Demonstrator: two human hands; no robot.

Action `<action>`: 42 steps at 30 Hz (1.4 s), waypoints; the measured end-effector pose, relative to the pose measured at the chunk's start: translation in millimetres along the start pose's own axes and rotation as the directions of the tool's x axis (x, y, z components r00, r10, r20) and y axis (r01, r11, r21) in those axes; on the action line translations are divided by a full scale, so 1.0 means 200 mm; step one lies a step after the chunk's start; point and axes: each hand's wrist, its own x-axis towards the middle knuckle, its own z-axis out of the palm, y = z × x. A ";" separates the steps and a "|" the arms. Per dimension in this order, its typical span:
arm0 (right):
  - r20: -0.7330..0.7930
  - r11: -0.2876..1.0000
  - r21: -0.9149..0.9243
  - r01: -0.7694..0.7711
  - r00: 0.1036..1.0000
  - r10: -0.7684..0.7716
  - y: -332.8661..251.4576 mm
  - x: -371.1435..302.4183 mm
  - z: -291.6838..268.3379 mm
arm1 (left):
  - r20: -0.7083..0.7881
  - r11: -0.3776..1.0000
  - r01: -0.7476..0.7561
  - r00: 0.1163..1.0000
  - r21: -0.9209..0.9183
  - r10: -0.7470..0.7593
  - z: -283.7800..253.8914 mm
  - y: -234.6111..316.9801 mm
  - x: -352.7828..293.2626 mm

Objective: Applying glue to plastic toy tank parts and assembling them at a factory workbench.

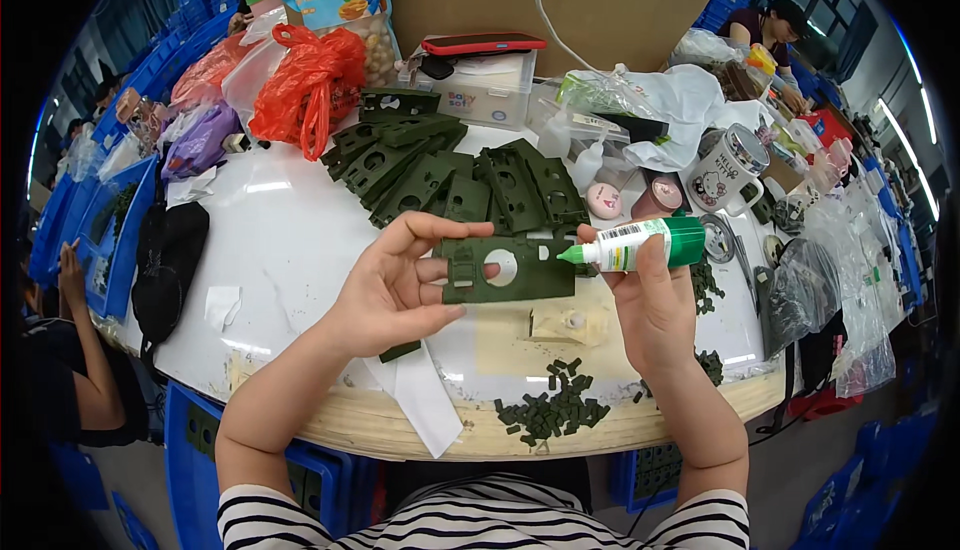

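My left hand [395, 285] grips a dark green plastic plate [540, 275] by its left end. The plate has a large round hole, with a fingertip showing behind it. In my right hand [655, 305] is a white and green glue bottle [640, 244], lying on its side. Its green pointed tip is at the plate's upper right, by small square openings; I cannot tell whether it touches. Below the plate, a pale block-like fixture [568, 326] sits on the table. Nearer me lies a pile of small dark green pieces [555, 405].
Similar green plates [430, 175] are stacked behind my hands. A red plastic bag [308, 90], a clear plastic box [485, 90] and a white mug [727, 168] stand farther back. White paper [425, 405] lies near the front edge. Blue crates [190, 430] sit below. Other people work at both sides.
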 end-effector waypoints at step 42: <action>0.194 0.938 -0.248 0.241 0.961 -0.195 -0.03 -0.03 0.00 | 0.052 0.992 -0.103 0.994 0.069 0.100 0.05 0.00 -0.07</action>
